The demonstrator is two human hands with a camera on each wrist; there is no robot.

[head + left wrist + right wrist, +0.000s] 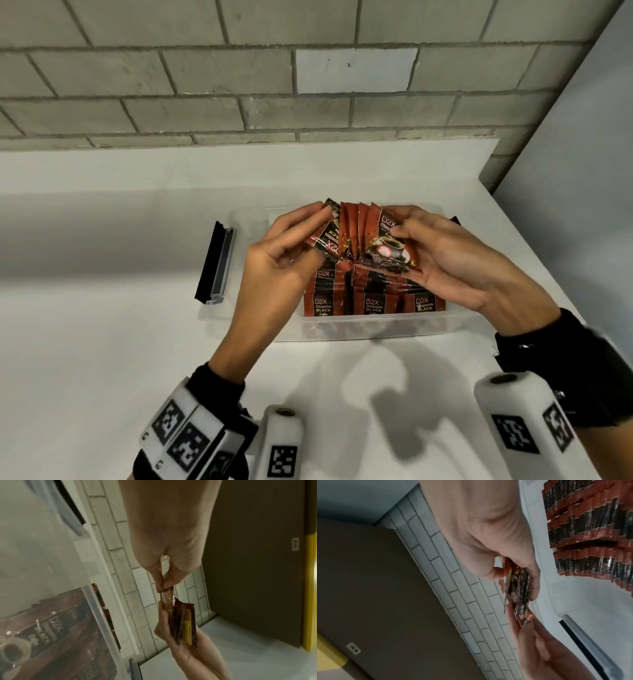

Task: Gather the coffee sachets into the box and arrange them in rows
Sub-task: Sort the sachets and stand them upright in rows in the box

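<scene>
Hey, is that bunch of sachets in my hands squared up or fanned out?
Fanned out. The held sachets splay between the left hand and right hand, above the box.

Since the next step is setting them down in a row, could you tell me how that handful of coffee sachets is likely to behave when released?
The held sachets fan apart between left hand and right hand, so they probably slide and splay. Their glossy film looks slippery. Thin and flat, they would likely topple unless leaned on the rows in the box.

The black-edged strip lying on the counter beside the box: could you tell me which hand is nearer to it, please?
Left. The left hand pinches the fanned sachets just right of the strip; the right hand grips them farther right, over the box.
</scene>
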